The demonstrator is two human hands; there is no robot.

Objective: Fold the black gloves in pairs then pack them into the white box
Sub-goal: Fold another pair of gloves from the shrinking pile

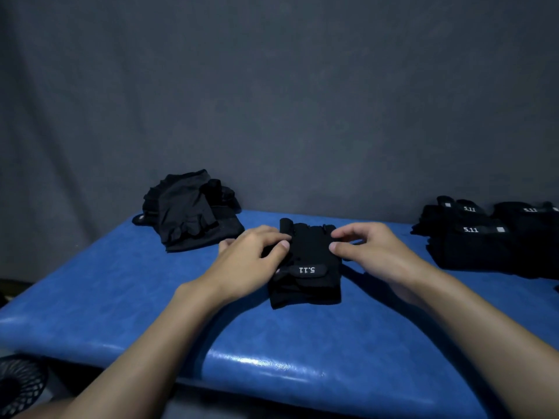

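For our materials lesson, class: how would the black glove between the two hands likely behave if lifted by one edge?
Probably floppy: the glove is soft, creased fabric. Likely light: the left hand and right hand work it with fingertips alone. Unlikely to roll, lying flat on the table.
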